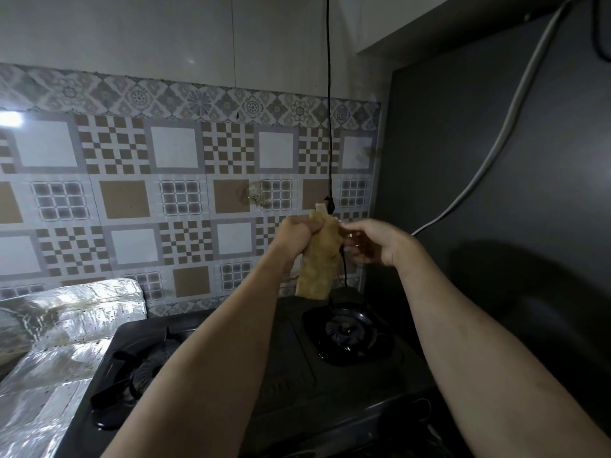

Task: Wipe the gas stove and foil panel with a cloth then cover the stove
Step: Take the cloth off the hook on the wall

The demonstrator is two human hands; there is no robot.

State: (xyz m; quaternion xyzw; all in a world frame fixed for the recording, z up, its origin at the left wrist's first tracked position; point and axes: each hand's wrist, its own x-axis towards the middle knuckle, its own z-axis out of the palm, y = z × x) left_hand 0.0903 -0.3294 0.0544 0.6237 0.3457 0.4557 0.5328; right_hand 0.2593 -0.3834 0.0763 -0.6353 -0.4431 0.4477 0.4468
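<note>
Patterned tiles (185, 180) cover the back wall of this dim little kitchen corner, brown and white checks with a floral strip along the top, and a plain dark wall (496, 160) closes off the right side. One black cord (329, 94) hangs straight down from above, and one pale cable (515, 104) snakes across the dark wall.

Down below sits the gas stove (291, 365), black, with two burners: one on the left (145, 375) and one on the right (347, 332). Nothing is covering it. Off to its left is the foil panel (66, 325), crinkly and shiny, with dark specks on it, running right up alongside the stove's edge.

Both arms reach forward over the stove. The cloth (319, 259) is a tan, bunched-up rag held up in the air in front of the tiles, above the back of the stove near the right burner, right where the black cord ends. Its lower end dangles down toward the stove top.

The left hand (299, 234) is fisted tight around the upper part of the cloth. The right hand (373, 242) is just beside the cloth on the other side, fingers loosely curled toward it and touching or pinching at its edge. It's a bit blurry there, so I can't tell if it really has hold of anything.
</note>
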